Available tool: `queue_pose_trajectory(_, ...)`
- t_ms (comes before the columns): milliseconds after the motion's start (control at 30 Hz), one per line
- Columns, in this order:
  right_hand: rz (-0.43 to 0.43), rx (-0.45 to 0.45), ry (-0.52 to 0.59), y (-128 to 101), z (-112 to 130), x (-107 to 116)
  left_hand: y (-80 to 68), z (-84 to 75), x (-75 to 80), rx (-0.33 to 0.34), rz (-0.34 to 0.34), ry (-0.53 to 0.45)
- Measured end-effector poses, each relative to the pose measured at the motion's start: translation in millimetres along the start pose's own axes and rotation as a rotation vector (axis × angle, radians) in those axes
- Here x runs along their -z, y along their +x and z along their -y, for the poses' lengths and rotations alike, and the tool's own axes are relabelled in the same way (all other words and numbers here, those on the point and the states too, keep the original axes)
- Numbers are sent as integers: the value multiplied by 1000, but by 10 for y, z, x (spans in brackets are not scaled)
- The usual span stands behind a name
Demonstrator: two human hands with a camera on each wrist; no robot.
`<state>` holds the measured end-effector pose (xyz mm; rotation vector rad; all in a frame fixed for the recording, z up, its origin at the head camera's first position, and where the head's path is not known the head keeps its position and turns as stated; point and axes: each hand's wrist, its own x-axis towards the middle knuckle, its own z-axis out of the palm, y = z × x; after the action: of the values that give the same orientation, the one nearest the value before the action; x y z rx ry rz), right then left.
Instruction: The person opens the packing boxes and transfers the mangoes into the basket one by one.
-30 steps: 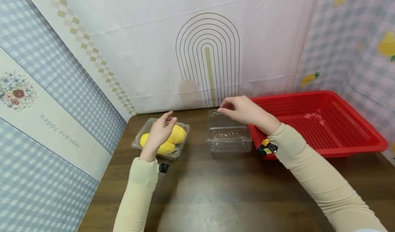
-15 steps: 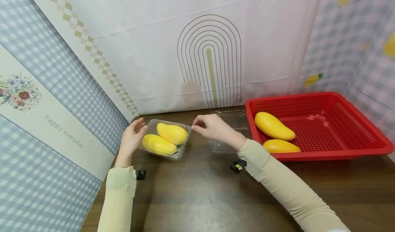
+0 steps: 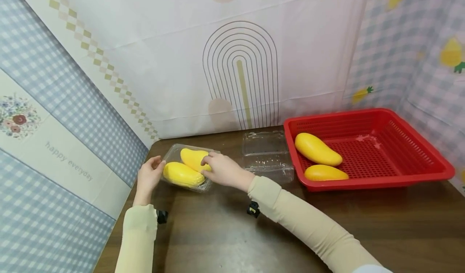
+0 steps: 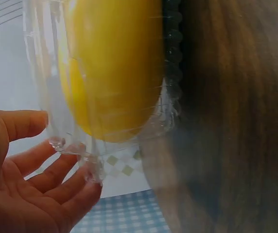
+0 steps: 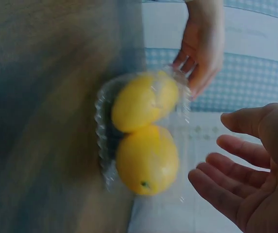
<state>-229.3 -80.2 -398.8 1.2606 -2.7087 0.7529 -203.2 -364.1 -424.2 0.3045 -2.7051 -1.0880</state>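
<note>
- The bench point(image 3: 232, 232) is dark brown wood, dull and a little worn at the near middle; its far left corner is rounded.
- Printed cloth backdrops stand on three sides: a pale one with an arch pattern point(image 3: 239, 71) at the far edge, blue gingham point(image 3: 54, 103) along the left edge, and a lilac check with fruit prints on the right.
- A clear clamshell box point(image 3: 170, 157) holding two yellow mangoes point(image 3: 183, 174) sits close to the far left corner of the bench.
- The left hand point(image 3: 148, 177) touches the box's left rim with relaxed, nearly straight fingers; the grip is loose and closes on nothing.
- The right hand point(image 3: 224, 171) rests on the box's right side, fingertips on the top above the rear mango; in the right wrist view the fingers are spread and open, not curled round anything.
- An empty clear clamshell point(image 3: 267, 157) lies open at the middle of the far edge, just beside the red basket point(image 3: 407, 152).
- The basket fills the far right part of the bench and holds two more mangoes point(image 3: 317, 149) at its left end.
- The near half of the bench, from the forearms to the near edge, is open wood.
</note>
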Motion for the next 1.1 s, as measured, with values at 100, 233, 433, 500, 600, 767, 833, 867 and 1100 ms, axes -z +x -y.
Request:
queue_pose_trajectory(100,17,-2,-23,-5,35,-87,4,37,-37,9,-9,12)
queue_pose_trajectory(233,22,-6,-71,-47,25,-194,-30,81,-99,23,-30,12)
queue_pose_trajectory(433,-37,4,-65,-98,-45,-271,-74,74,-113,44,-43,19)
queue_pose_trajectory(500,-42,5,-42,-118,-71,-289,-100,57,-103,46,-40,34)
queue_pose_trajectory(600,-38,-13,0,-149,-123,-319,-146,23,-94,38,-34,55)
queue_pose_trajectory(767,-39,-55,65,-215,-217,-352,-237,-29,-110,21,-28,74)
queue_pose_trajectory(833,-46,-57,90,-237,-252,-364,-268,-46,-120,20,-31,83)
queue_pose_trajectory(867,-45,-57,100,-248,-270,-370,-282,-55,-125,17,-35,86)
queue_pose_trajectory(1100,-43,-31,227,-310,-379,-386,-308,-88,-140,-1,-52,100)
